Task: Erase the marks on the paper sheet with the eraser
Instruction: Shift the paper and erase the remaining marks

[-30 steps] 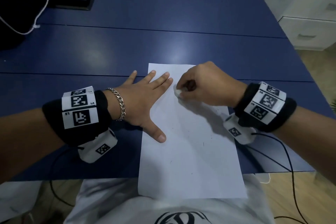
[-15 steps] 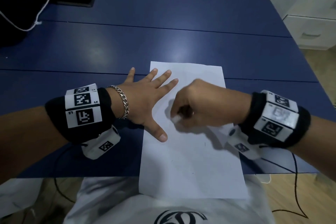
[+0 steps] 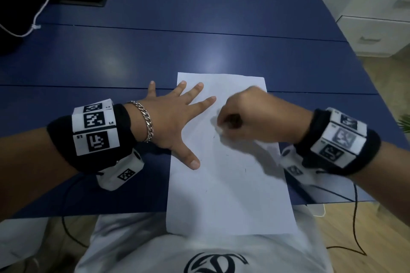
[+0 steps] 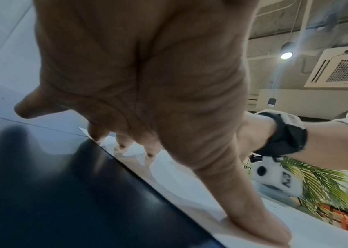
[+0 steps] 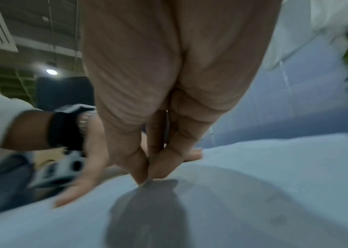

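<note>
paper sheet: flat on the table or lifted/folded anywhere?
Flat. The paper sheet lies spread on the table, left hand pressing its left edge; its near end overhangs the table edge.

No readable words anywhere. Black-and-white square code markers on white wristband blocks (image 3: 94,127), tiny corner characters too small to tell. Dark emblem on white shirt (image 3: 216,264), cut off, illegible.
</note>
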### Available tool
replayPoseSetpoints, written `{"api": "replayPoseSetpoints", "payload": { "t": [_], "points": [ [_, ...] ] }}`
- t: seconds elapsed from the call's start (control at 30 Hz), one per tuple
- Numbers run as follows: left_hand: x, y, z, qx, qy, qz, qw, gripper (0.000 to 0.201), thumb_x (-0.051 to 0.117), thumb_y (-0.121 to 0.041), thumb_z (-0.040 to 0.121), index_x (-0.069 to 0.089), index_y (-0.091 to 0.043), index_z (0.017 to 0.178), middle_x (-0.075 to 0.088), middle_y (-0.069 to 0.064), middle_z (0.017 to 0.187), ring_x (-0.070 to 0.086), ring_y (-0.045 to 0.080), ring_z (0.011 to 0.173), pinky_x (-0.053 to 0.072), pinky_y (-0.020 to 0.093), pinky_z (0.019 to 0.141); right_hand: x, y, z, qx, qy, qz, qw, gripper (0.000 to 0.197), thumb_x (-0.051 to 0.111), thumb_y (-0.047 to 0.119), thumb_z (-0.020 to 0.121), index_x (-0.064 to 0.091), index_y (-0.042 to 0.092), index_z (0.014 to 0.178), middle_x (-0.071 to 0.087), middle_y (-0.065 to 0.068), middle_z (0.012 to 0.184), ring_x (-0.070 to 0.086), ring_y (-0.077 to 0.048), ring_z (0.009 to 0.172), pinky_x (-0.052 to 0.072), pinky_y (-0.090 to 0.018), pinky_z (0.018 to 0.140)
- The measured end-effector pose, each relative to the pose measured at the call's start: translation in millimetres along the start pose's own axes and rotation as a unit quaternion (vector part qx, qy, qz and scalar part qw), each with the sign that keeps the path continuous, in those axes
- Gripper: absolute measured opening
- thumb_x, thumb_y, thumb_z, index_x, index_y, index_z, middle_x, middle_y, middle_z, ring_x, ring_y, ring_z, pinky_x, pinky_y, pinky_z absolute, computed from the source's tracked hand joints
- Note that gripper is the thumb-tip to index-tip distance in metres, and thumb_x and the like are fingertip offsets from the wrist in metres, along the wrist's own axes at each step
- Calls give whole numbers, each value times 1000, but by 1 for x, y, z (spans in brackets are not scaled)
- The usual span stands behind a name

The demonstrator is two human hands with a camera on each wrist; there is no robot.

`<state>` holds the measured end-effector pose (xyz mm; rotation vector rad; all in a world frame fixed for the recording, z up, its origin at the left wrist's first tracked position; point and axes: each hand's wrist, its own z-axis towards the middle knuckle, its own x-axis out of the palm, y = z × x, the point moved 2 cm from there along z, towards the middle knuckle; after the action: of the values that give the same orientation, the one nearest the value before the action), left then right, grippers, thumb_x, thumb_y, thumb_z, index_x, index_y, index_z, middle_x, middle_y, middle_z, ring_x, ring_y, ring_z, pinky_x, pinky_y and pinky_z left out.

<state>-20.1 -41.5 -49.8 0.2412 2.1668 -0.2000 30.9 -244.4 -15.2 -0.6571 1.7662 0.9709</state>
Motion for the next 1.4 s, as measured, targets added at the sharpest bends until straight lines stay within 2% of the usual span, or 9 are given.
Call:
{"api": "replayPoseSetpoints", "payload": {
  "t": [0.1, 0.2, 0.37, 0.53, 0.7, 0.87, 1.07, 1.27, 1.4],
  "points": [
    [0, 0, 0, -8, -2, 8, 1000, 158, 57, -110, 40, -36, -51, 154, -41, -9, 167, -28, 28, 159, 0, 87, 113, -11, -23, -3, 75, -64, 18, 995, 11, 71, 26, 89, 80, 25, 96, 77, 10, 87, 67, -8, 78, 58, -32, 79],
    [1, -1, -2, -21, -16, 26, 999, 156, 50, -113, 41, -33, -48, 156, -33, -5, 171, -18, 30, 162, -4, 81, 118, -12, -31, -21, 129, -81, 43, 987, 14, 74, 25, 88, 81, 29, 100, 78, 15, 90, 69, -2, 83, 56, -17, 77],
    [-2, -14, -5, -14, -112, 62, 992, 151, 40, -115, 46, -13, -38, 165, 15, 11, 163, 13, 36, 152, 3, 59, 127, -3, -33, -33, 142, -83, 55, 985, 11, 74, 32, 92, 80, 28, 100, 77, 14, 90, 68, -1, 81, 52, -8, 73],
    [-1, -16, 14, 34, -40, -4, 999, 156, 58, -108, 46, -29, -46, 159, -39, -5, 169, -30, 36, 157, -9, 64, 127, -10, -28, -19, 106, -52, 42, 992, 15, 73, 25, 90, 80, 29, 102, 77, 14, 90, 70, -5, 82, 57, -21, 76],
    [0, -15, 18, 19, -28, -4, 999, 161, 57, -110, 38, -36, -50, 154, -44, -8, 166, -33, 38, 156, -10, 65, 126, -7, -18, -5, 82, -85, 17, 993, 14, 68, 21, 89, 79, 21, 97, 75, 7, 82, 66, -11, 73, 49, -18, 64],
    [0, -16, 19, 12, -32, 6, 999, 162, 59, -109, 39, -36, -48, 154, -43, -7, 166, -31, 41, 156, -8, 67, 125, 10, 17, -19, -16, 45, 2, 999, 20, 61, 29, 84, 74, 14, 84, 70, -4, 79, 62, -22, 71, 50, -34, 67],
    [-1, -17, 19, 11, -27, 13, 999, 164, 57, -111, 36, -38, -48, 154, -43, -7, 166, -29, 41, 157, -6, 68, 125, -14, -19, 0, 64, -54, -23, 996, 11, 68, 23, 87, 78, 19, 89, 73, 2, 79, 62, -16, 68, 50, -29, 67],
    [-1, -17, 17, 6, -29, 11, 1000, 162, 60, -109, 38, -37, -48, 154, -43, -8, 166, -28, 41, 157, -4, 69, 125, 2, 12, -13, -5, 48, -22, 999, 16, 62, 25, 83, 70, 14, 77, 66, -5, 72, 58, -24, 66, 49, -34, 62],
    [-3, -18, 17, 4, -17, 17, 1000, 163, 60, -109, 38, -38, -48, 153, -45, -8, 165, -31, 40, 157, -6, 70, 125, -16, -21, -3, 69, -43, -33, 996, 12, 67, 25, 88, 77, 19, 89, 73, 1, 80, 64, -18, 70, 52, -30, 68]
  ]
}}
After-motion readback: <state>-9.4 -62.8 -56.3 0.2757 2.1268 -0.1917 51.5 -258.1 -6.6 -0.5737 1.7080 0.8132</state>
